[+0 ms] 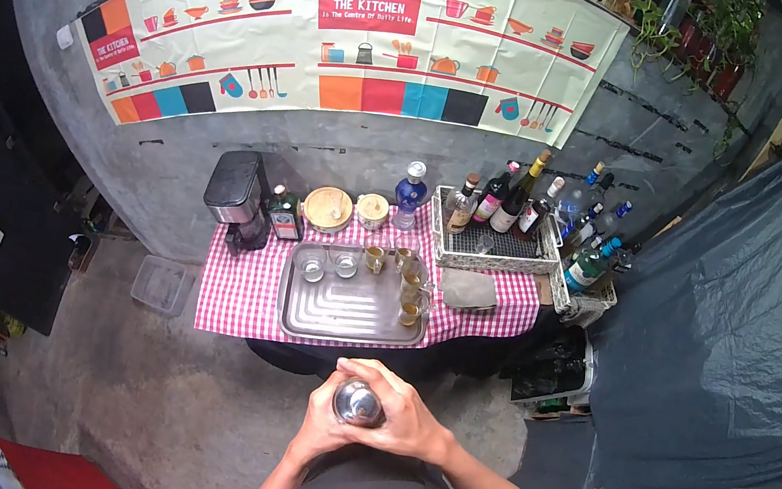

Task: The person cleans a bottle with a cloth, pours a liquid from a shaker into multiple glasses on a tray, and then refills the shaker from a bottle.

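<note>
Close in front of my body I hold a shiny metal cocktail shaker [358,403], seen from its rounded top end. My left hand [316,425] is closed round its left side, and my right hand [407,421] wraps its right side with fingers reaching over the far edge. Beyond my hands, a metal tray [350,317] lies on a table with a pink checked cloth [242,308]. Two clear glasses [311,270] stand at the tray's far left. Several small amber-brown mugs [409,314] line its right side. The lower part of the shaker is hidden by my hands.
A black coffee maker [239,191], dark green bottle [285,217], lidded jars [328,209] and blue bottle [409,195] stand behind the tray. Right of it are a folded grey cloth [470,291] and a wicker basket [499,263] of bottles. A clear plastic bin [160,285] sits on the floor.
</note>
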Motion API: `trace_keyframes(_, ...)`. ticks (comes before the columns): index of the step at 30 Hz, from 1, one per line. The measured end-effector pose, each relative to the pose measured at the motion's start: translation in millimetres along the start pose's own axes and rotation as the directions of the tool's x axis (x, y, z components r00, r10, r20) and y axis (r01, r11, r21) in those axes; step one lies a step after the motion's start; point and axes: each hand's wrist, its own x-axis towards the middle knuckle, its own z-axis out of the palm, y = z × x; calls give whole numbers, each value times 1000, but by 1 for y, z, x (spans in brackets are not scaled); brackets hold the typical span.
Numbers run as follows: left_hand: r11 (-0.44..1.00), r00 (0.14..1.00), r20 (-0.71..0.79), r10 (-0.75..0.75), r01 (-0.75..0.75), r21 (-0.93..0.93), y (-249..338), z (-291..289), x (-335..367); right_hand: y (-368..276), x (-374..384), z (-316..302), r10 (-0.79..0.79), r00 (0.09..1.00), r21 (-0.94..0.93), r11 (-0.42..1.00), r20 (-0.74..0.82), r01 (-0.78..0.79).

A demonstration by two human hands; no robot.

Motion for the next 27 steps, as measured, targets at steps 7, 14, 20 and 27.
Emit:
trace_keyframes(7,996,996,-61,-68,71,49,-13,-24,-1,20,5,25,9,1000,-163,987,13,-6)
trace_keyframes(14,985,992,80,-101,111,-131,-13,-42,-9,-8,18,15,-22,985,-245,967,171,64)
trace_keyframes(20,984,988,28,-155,157,-91,1,-49,5,17,18,18,275,961,169,948,-7,-270)
trace_keyframes(27,991,996,85,-22,34,-132,-5,-26,1,-1,-6,20,-214,977,-362,909,20,206)
